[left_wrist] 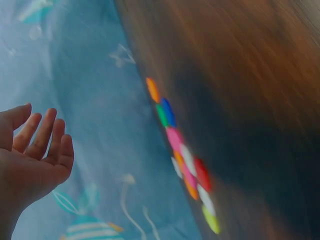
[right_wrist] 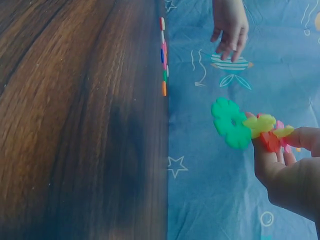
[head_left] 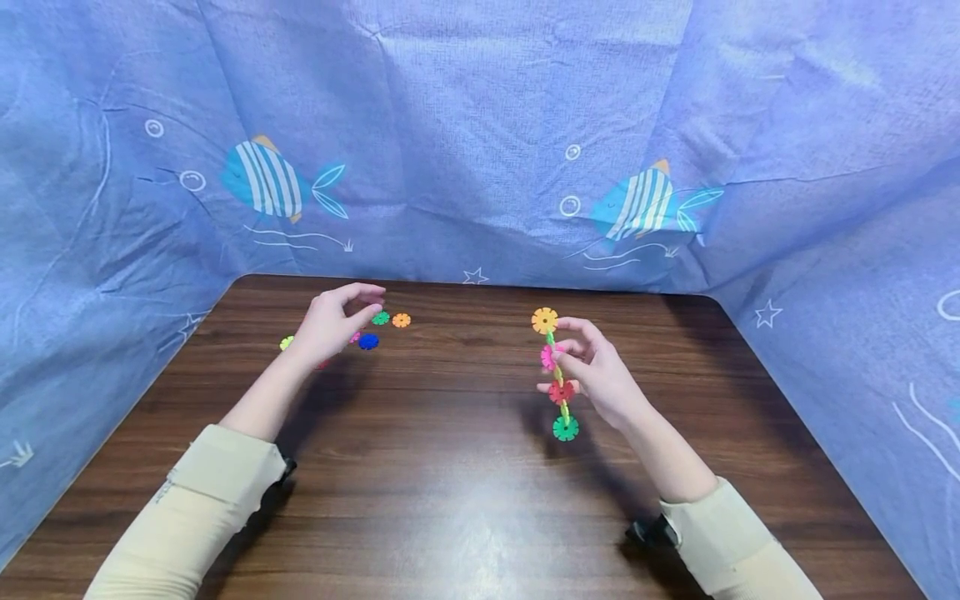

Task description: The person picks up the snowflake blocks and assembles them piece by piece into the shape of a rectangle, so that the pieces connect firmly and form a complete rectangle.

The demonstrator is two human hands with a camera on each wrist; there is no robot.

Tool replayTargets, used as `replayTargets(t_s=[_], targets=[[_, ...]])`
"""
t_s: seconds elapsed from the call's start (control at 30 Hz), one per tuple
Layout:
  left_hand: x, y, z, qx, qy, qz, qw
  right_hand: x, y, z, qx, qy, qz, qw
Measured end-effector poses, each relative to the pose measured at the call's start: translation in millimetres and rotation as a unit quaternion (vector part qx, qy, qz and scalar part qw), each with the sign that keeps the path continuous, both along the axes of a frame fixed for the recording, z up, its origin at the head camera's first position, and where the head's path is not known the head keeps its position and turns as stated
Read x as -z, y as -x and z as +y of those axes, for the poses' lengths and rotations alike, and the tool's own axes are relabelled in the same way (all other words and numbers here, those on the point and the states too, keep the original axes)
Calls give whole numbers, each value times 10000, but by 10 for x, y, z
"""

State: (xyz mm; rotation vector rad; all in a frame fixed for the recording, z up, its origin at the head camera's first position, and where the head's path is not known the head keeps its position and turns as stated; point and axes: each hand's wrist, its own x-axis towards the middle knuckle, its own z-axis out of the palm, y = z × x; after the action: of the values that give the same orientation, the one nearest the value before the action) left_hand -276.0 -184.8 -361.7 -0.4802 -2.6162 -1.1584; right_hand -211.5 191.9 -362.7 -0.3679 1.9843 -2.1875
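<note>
Fingers, left hand [head_left: 326,325]: loosely curving, holding nothing, hovering above loose discs [head_left: 368,342], partly hiding them (a low brush could scatter several). Fingers, right hand [head_left: 609,379]: pinching the disc chain [head_left: 561,392] above the table [head_left: 450,433]; green end disc [head_left: 566,429] jutting past them, so uneven pressure could loosen joints. Beyond both: fish-print curtain [head_left: 465,150] hanging.

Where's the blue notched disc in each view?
Head: blue notched disc, left of centre, slightly below mid-height.
Left wrist: blue notched disc, near the centre, blurred.
Right wrist: blue notched disc, upper middle, near the edge of the table.
Shared landmark: the orange notched disc nearest it, visible in every view.
</note>
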Motion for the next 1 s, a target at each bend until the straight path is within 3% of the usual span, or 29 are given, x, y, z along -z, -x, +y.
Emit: replayTargets(t_s=[0.13, 0.37, 0.53, 0.87, 1.0], targets=[[117, 83, -209, -36, 175, -142, 9997, 42, 26, 32, 8, -138, 97, 9999], [309, 180, -489, 183, 488, -664, 9964, 115, 63, 72, 399, -1001, 644, 9921], [425, 232, -659, 314, 827, -947, 9916, 166, 85, 84, 584, -983, 624, 9915], [541, 254, -962, 455, 1487, -1403, 9778, 282, 174, 107, 340, -989, 908, 9904], [557, 254, -1010, 448, 1761, -1254, 9753, 296, 198, 122, 155, -1130, 1001, 9884]])
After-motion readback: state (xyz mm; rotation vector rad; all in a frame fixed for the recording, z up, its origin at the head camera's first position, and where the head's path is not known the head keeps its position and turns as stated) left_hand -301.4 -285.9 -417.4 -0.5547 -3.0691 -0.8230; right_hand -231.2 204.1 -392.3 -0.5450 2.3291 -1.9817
